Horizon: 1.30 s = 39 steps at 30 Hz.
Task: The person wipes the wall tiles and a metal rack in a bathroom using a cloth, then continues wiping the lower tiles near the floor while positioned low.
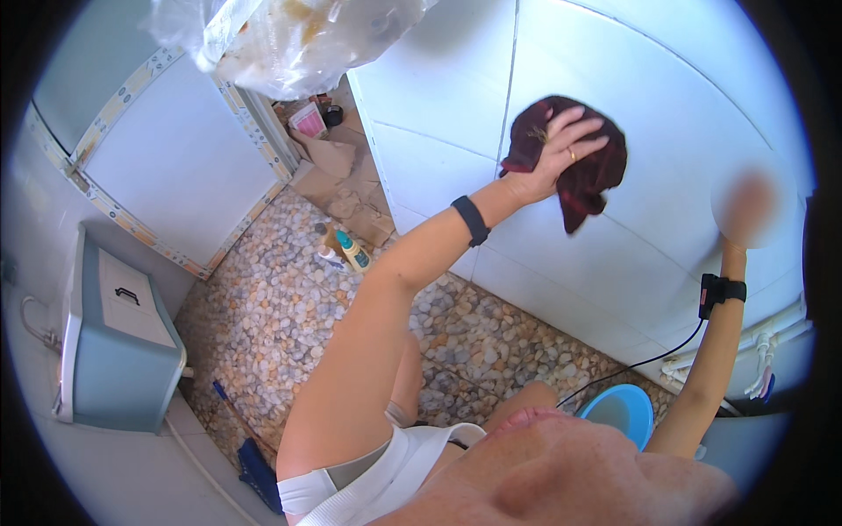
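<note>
My left hand [558, 161], with a ring on one finger, holds a dark maroon cloth [595, 177] flat against the white tiled wall [434, 158]. The cloth is bunched, and its loose lower corner hangs below the palm. To the right, my right hand [750, 204] is raised by the same wall. A blur covers it, so its fingers and anything in them are hidden. A black band [470, 220] circles my left wrist. On my right wrist sits a strapped device [714, 296] with a thin black cable [631, 367] running down from it.
A light blue bucket [648, 414] stands on the pebble-patterned floor [263, 289], near white pipes [743, 348]. Bottles [355, 253] stand by flattened cardboard [358, 214]. A clear plastic bag [316, 46] hangs overhead. Leftward are a door [177, 158], a blue-grey cabinet [125, 368] and a blue long-handled tool [260, 470].
</note>
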Motion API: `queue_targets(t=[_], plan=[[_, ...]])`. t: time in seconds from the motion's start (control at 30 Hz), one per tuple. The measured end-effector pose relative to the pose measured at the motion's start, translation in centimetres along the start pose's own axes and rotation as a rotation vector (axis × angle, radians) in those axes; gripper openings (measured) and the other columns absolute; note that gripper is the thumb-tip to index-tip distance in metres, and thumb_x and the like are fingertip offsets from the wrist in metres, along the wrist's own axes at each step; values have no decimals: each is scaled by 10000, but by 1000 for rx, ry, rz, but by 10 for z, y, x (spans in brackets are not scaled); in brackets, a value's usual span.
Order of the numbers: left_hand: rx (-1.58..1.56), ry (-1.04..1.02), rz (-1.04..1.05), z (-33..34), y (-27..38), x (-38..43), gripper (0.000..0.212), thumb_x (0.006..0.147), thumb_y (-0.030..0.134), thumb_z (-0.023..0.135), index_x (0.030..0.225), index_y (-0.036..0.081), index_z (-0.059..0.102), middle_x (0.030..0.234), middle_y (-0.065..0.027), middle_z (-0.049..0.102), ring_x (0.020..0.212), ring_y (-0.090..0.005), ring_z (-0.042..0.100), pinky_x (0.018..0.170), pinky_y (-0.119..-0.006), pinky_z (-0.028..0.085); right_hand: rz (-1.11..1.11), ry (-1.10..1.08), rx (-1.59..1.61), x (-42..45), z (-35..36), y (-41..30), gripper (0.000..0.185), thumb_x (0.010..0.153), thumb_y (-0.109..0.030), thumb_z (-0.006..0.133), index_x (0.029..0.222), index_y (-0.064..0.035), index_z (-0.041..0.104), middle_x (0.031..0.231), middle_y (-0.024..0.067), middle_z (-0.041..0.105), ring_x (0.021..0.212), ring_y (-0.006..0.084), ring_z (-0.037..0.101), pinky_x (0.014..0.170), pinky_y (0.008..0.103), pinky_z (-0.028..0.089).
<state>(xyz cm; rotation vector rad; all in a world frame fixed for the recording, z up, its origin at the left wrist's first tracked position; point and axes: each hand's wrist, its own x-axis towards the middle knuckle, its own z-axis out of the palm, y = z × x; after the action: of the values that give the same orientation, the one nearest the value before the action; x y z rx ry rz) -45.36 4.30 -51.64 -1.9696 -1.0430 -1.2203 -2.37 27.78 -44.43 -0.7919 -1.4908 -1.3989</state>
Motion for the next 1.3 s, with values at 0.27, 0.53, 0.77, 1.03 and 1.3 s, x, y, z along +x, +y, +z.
queue_targets(t=[0.27,0.53,0.77,1.03,1.3], plan=[[99,544,-377,-74,-104,-59,598,818,38,592,1413,45,538,1480,-213,505,1387,-423,431,1171,-520,290,-39,-100,56,-5,-6,21,408,979,-247,662,1332,-56,593,1236,111,642,1168,297,599,998,443,479],[-335,850,-639,-2,-70,-85,514,1058,179,501,1533,62,345,1491,-140,476,1386,-292,431,1171,-452,327,172,-173,464,15,-14,4,238,964,-251,624,1030,-24,647,959,121,681,859,288,633,754,406,483],[-323,-74,-529,35,80,-117,617,842,-26,612,1438,127,576,1520,-168,498,1468,-431,365,1169,-488,350,-45,49,241,53,-60,-34,122,873,-74,640,988,-58,677,1001,137,696,942,342,646,845,424,509],[-571,453,-680,-57,20,-27,337,1037,49,442,1364,-5,504,1274,-142,633,1119,-243,634,1008,-369,496,200,-219,532,94,-117,-50,124,885,-83,634,1004,-59,660,1019,108,636,965,258,619,874,366,489],[260,-241,-642,-116,-19,37,666,807,12,694,1369,70,340,1231,-227,498,1059,-434,618,824,-525,572,146,-840,767,267,-164,-178,622,980,-606,540,710,-82,738,605,44,657,561,156,631,614,318,506]])
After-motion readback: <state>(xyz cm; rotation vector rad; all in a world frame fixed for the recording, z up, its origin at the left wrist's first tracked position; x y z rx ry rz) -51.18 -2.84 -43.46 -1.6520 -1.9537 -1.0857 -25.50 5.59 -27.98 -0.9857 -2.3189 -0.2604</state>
